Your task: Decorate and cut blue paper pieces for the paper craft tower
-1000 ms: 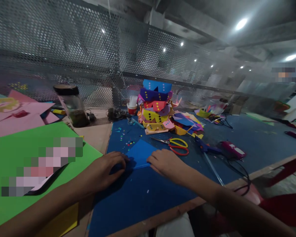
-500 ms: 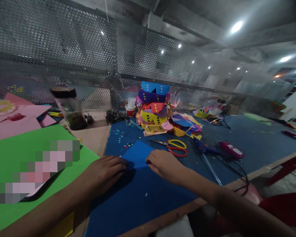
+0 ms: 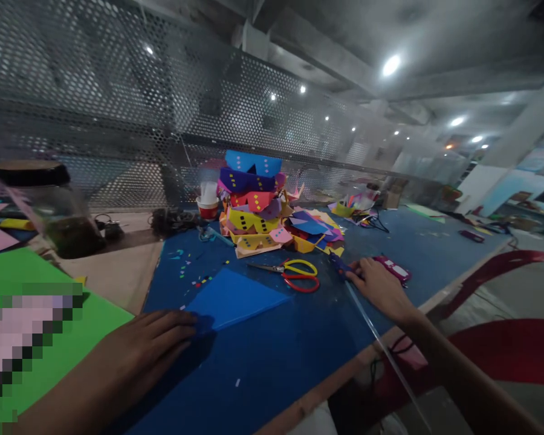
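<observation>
A folded sheet of blue paper (image 3: 236, 300) lies on the blue tabletop in front of me. My left hand (image 3: 152, 338) rests with its fingers stretched out and their tips at the paper's left corner. Over to the right, my right hand (image 3: 381, 287) has its fingers closed around a dark blue glue gun (image 3: 338, 264). A long clear glue stick (image 3: 367, 320) runs from the back of the gun past the table's edge. Scissors (image 3: 294, 273) with one yellow and one red handle lie between the paper and the gun.
Behind the paper stands a stack of decorated paper crowns (image 3: 254, 223), with coloured paper pieces (image 3: 317, 225) beside it. A jar (image 3: 68, 211), green paper (image 3: 90, 302) and a pixelated item are on the left. A magenta device (image 3: 394, 270) lies beyond my right hand.
My right hand has let go of the blue paper, moved right and closed on the glue gun. My left hand stays at the paper. The view has turned to the right.
</observation>
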`<state>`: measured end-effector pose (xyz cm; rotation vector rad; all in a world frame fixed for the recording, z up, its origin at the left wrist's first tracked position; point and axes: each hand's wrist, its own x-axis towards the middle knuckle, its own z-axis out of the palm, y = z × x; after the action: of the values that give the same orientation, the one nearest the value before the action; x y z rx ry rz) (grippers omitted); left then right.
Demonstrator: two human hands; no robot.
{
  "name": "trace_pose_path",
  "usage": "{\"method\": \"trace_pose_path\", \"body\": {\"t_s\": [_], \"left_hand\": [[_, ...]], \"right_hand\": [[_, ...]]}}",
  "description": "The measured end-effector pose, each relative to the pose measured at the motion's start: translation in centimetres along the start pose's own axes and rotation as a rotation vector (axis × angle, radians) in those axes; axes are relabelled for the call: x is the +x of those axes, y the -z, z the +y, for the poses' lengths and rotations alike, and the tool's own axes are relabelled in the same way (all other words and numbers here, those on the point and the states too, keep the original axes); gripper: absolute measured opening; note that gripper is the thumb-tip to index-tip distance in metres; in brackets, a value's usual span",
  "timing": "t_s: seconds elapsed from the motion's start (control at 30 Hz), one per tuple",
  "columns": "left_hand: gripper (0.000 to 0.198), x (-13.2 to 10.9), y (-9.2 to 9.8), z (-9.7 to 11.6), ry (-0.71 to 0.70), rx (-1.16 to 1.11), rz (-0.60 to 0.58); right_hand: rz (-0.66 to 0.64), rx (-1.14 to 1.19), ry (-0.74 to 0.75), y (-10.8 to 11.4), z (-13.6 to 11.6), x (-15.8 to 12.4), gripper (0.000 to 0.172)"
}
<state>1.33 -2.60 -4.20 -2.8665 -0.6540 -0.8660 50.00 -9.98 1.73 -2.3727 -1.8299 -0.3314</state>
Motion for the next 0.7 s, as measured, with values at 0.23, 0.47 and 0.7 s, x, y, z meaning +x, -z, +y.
{"method": "trace_pose_path", "body": {"t_s": [0.23, 0.47, 0.7], "left_hand": [[0.025, -1.6, -1.5, -1.3, 0.074, -0.055, -0.029], [0.025, -2.4, -1.9, -1.8, 0.083, -0.037, -0.045], [0.026, -2.0, -1.6, -1.5, 0.064, -0.048, -0.035]], "right_hand": [[-0.110, -0.176, 0.026, -1.6, 2.8, 1.6, 0.020], [-0.128, -0.233, 0.136, -1.7, 4.1, 1.9, 0.023], [-0.121, -0.235, 0.163, -2.1, 5.2, 3.2, 0.028]]}}
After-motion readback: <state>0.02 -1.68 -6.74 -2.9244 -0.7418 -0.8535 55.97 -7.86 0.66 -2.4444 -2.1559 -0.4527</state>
